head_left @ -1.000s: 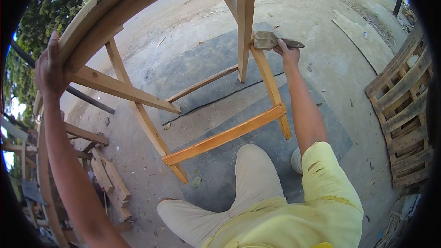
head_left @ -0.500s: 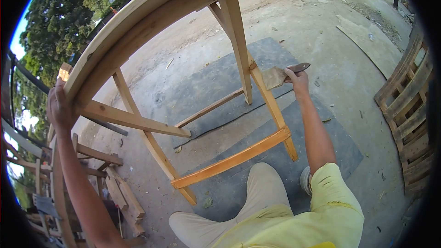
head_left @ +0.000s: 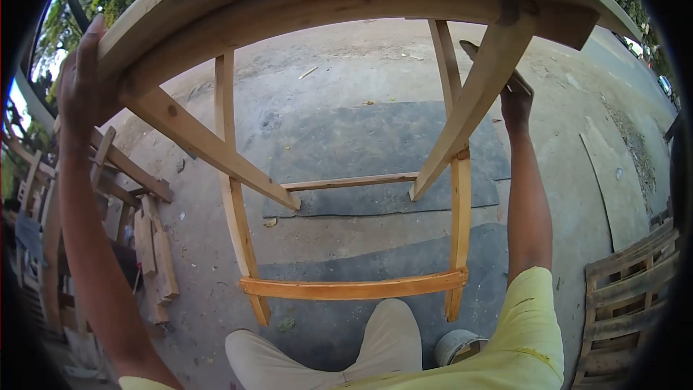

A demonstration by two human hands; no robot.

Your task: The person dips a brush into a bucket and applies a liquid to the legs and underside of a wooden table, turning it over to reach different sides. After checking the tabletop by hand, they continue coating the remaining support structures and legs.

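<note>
A wooden folding table (head_left: 325,11) with crossed legs stands tilted in front of me, its underside towards me. At its upper left corner my left hand (head_left: 78,83) is closed around the edge of the top. My right hand (head_left: 517,105) is beyond the right-hand leg (head_left: 473,108), fingers curled on a paintbrush (head_left: 469,49). That leg hides most of the brush, and only a dark end shows past it. The lower crossbar (head_left: 354,289) looks glossy orange, while the upper wood is paler and duller.
A bucket (head_left: 449,347) stands by my right leg. Slatted wooden pallets (head_left: 628,303) lie at the right. Timber pieces (head_left: 153,245) and wooden frames (head_left: 119,173) are on the left. Dark sheets (head_left: 346,137) cover part of the dusty ground.
My view has turned right, so the table appears more face-on. The right hand with the paintbrush has moved from beside the lower right leg up behind the other right-hand leg.
</note>
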